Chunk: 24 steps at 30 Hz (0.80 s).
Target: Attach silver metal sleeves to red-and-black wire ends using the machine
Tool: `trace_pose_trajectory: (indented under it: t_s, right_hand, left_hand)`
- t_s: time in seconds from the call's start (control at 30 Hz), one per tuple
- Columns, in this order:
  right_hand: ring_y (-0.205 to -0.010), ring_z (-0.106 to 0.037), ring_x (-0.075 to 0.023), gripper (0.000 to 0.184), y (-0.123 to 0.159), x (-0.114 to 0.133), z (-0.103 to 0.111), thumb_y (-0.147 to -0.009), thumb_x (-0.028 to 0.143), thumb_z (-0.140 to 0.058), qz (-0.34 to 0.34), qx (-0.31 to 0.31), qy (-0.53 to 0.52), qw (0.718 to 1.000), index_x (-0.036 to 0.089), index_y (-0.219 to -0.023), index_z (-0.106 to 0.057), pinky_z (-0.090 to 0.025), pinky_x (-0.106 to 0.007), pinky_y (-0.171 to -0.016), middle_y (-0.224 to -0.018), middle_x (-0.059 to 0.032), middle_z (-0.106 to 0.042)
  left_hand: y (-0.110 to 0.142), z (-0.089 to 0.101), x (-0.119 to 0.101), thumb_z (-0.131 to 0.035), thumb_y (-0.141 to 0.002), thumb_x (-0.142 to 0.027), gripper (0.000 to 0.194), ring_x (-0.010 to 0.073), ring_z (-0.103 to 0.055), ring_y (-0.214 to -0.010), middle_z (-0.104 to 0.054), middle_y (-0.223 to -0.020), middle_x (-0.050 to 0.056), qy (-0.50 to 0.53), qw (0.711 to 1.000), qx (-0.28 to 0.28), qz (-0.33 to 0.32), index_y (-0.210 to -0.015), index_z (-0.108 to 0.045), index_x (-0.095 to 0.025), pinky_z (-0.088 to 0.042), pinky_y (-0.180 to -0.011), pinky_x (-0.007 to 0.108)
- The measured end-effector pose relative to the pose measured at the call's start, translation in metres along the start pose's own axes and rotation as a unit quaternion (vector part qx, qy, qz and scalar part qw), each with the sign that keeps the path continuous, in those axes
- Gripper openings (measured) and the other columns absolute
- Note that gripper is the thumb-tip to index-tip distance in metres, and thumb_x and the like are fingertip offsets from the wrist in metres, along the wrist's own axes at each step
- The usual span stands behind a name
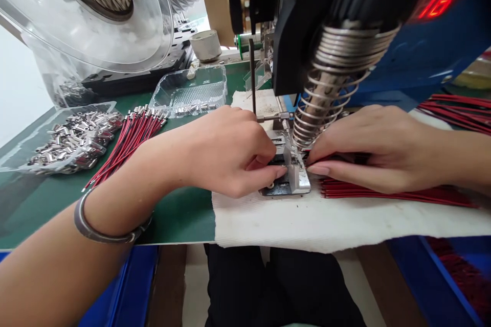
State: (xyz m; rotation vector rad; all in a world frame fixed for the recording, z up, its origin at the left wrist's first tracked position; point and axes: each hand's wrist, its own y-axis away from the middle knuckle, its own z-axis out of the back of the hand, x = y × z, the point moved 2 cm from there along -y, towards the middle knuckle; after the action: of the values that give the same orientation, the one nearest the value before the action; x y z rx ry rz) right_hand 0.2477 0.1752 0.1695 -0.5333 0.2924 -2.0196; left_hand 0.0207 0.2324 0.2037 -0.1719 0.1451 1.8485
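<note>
Left hand (233,156) half-curled, right hand (374,148) nearly closed, both resting by fixture (301,180); grip contents unclear. Spring (325,87) crowding between; metal sleeves (76,138) lying left.

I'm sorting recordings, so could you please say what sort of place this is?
Probably an electronics assembly workshop: a machine with a red readout, red and black wires, and a tray of metal parts suggest it.

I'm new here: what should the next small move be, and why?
Perhaps nudge the right hand slightly left, toward the metal fixture: its fingertips are just beside it, and the left hand is at the opposite side. The right hand's hold is unclear.
</note>
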Motion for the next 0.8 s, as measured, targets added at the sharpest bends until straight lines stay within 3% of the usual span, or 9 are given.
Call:
trace_pose_trajectory:
  t_s: [0.27, 0.6, 0.8]
  right_hand:
    - [-0.066, -0.065, -0.012, 0.022, -0.0005, 0.0012, -0.0009, -0.111, 0.027, -0.058, -0.001, -0.002, -0.005, 1.0, 0.018, -0.097, -0.071, -0.047, -0.026, -0.062, -0.08, -0.0012, -0.073]
    - [-0.065, -0.066, -0.0117, 0.02, 0.0009, 0.0001, 0.0001, -0.111, 0.03, -0.06, 0.001, 0.0, -0.001, 1.0, 0.019, -0.097, -0.071, -0.047, -0.026, -0.061, -0.08, -0.0001, -0.074]
    - [-0.068, -0.066, -0.0106, 0.019, 0.0007, -0.0007, -0.0002, -0.112, 0.025, -0.058, -0.003, 0.019, 0.004, 1.0, 0.018, -0.1, -0.071, -0.047, -0.025, -0.065, -0.082, 0.0004, -0.073]
  left_hand:
    - [0.0, -0.0008, 0.0004, -0.056, -0.093, -0.032, 0.034, 0.0174, -0.056, -0.056, -0.066, -0.059, 0.005, 0.0, 1.0, 0.016, -0.002, -0.061, -0.062, -0.021, -0.039, -0.059, 0.034]
    - [0.0005, 0.0008, -0.0021, -0.056, -0.092, -0.028, 0.031, 0.0173, -0.055, -0.057, -0.067, -0.062, 0.006, -0.004, 1.0, 0.02, -0.002, -0.062, -0.064, -0.02, -0.036, -0.058, 0.035]
    - [0.0, -0.0011, 0.0001, -0.058, -0.092, -0.034, 0.038, 0.0156, -0.05, -0.052, -0.061, -0.055, 0.003, -0.011, 1.0, -0.011, -0.02, -0.057, -0.06, -0.021, -0.028, -0.054, 0.036]
